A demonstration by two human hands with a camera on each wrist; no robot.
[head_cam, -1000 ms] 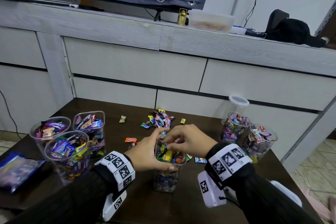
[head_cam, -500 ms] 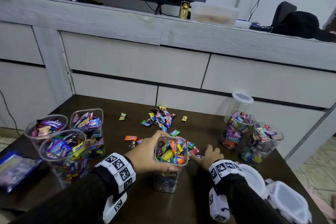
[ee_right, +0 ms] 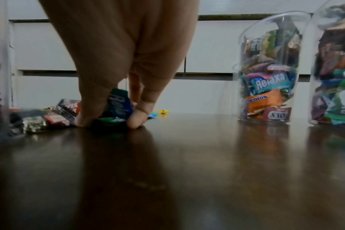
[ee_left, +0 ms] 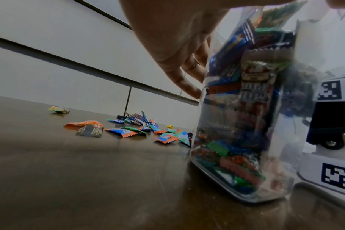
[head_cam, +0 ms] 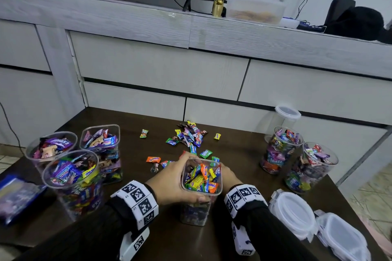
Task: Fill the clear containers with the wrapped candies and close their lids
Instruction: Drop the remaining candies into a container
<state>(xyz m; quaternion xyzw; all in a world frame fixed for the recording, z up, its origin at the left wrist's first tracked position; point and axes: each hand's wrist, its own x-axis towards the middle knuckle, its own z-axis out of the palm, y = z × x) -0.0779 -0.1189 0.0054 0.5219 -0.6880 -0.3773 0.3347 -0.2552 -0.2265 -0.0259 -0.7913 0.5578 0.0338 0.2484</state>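
Six containers look full but none has a lid on. The left hand (head_cam: 169, 182) grips the middle container (head_cam: 200, 193); the right hand (ee_right: 116, 77) pinches candies (ee_right: 118, 105) off the surface (ee_right: 187, 171).

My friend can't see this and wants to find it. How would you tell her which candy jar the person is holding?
Start at the dark brown table and look at its near middle, between two black sleeves. The clear square container stands there, with the left hand wrapped round its top. The other candy jars stand untouched in groups at the table's far left and right.
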